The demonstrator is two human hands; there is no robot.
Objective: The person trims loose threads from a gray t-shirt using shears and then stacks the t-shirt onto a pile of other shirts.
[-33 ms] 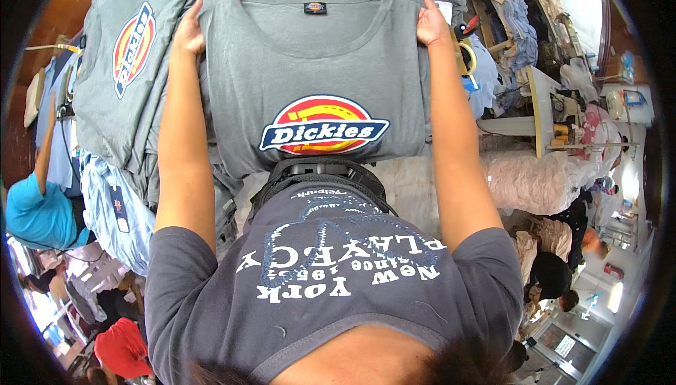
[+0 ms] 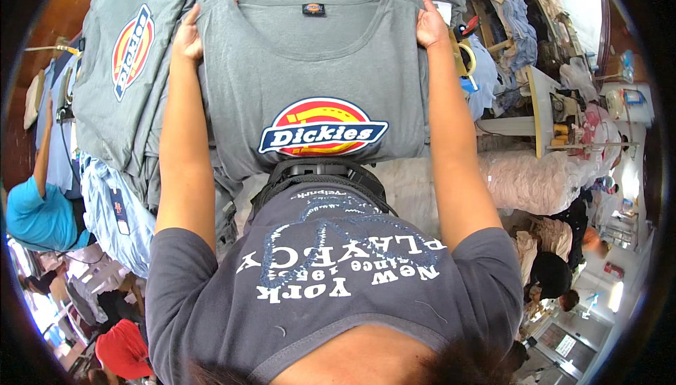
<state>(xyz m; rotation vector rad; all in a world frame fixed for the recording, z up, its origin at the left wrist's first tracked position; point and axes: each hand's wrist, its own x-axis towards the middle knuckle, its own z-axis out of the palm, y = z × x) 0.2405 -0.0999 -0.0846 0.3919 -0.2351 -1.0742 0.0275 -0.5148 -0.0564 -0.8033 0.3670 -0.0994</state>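
A folded grey T-shirt [image 2: 296, 75] lies in front of me, with a round neckline, a small black neck label [image 2: 313, 10] and a red, yellow and blue printed emblem [image 2: 324, 128]. At its left edge is my left hand [image 2: 188, 39], thumb up along the side and the other fingers mostly hidden by the cloth. My right hand [image 2: 431, 27] grips the opposite edge the same way, thumb pointing away from me. Both arms are stretched forward. More grey shirts lie beneath and beyond this one.
A pile of grey shirts [image 2: 120, 103] with the same emblem lies at left, above light-blue garments [image 2: 116, 202]. A yellow tape roll [image 2: 466, 58] sits right of my right hand. Farther right is a sewing table [image 2: 539, 110]. People in blue [image 2: 46, 209] and red [image 2: 121, 348] are at left.
My left hand and the T-shirt's upper left part have shifted very slightly left and toward me. My right hand stays almost where it was.
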